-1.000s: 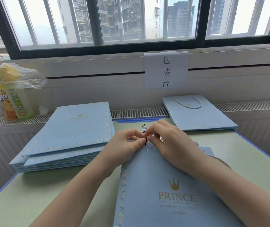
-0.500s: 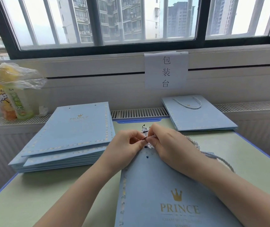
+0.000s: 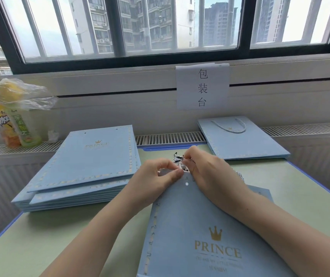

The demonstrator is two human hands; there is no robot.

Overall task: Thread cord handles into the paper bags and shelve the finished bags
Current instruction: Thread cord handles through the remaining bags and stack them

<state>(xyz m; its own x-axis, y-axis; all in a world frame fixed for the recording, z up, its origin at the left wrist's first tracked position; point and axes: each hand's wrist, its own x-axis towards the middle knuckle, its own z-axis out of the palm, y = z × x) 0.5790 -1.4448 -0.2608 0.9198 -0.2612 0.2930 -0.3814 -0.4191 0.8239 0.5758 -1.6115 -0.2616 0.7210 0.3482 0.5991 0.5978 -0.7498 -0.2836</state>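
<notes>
One flat paper bag (image 3: 196, 226), mouth pointing windowward.

A pale green table (image 3: 40, 242) with a blue edge carries a stack of flat blue PRINCE paper bags (image 3: 84, 168) at left, one bag (image 3: 190, 236) in front, and a corded bag (image 3: 244, 140) far right.
</notes>
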